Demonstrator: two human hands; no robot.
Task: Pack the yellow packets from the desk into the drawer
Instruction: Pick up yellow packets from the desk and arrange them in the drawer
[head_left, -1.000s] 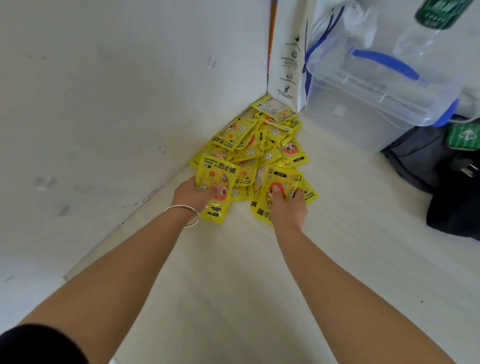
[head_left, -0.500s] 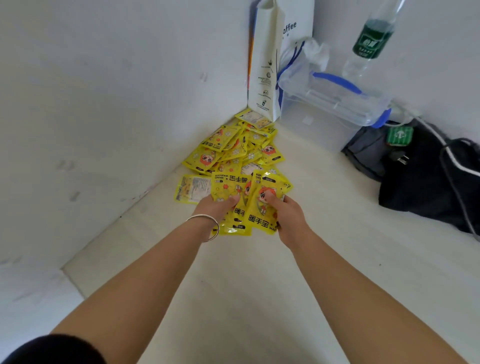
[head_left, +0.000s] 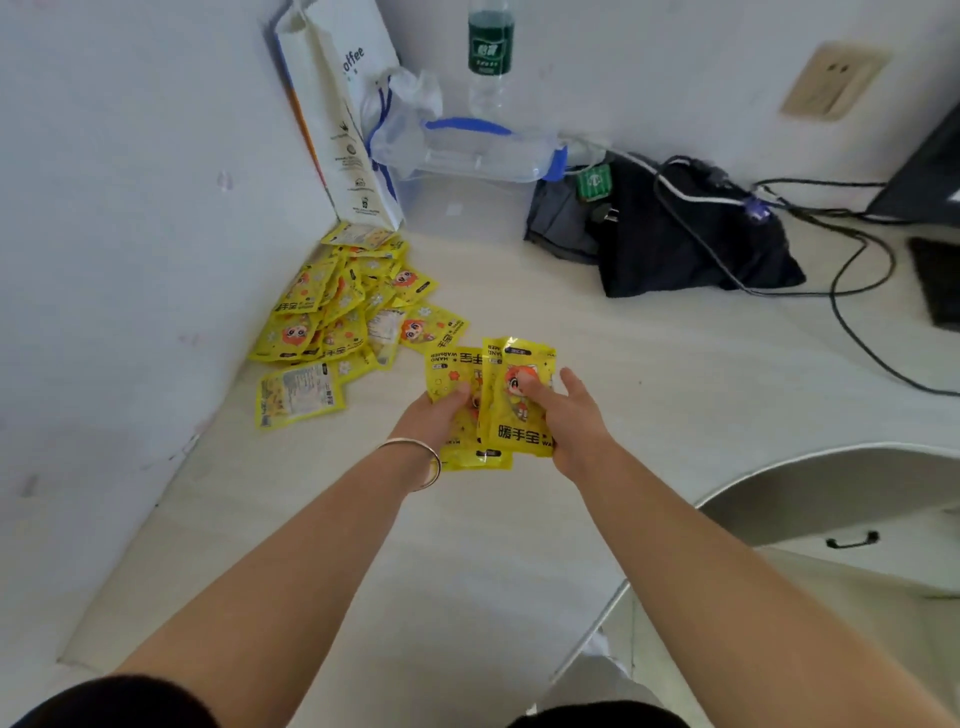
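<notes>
**Both hands hold yellow packets over the tabletop**

The left hand's (head_left: 441, 415) fingers (head_left: 460, 393) curl round a small stack of yellow packets (head_left: 451, 370), thumb on top. The right hand's (head_left: 571, 423) fingers (head_left: 534, 389) pinch a second stack (head_left: 519, 418) that overlaps the first. Both stacks are over the pale tabletop (head_left: 467, 561). Further back on the left, the remaining packets lie in a heap (head_left: 332, 312) in the corner against the wall, at the foot of a white paper bag (head_left: 348, 135). A drawer (head_left: 852, 560) with a black handle shows under the tabletop's edge on the right.
</notes>
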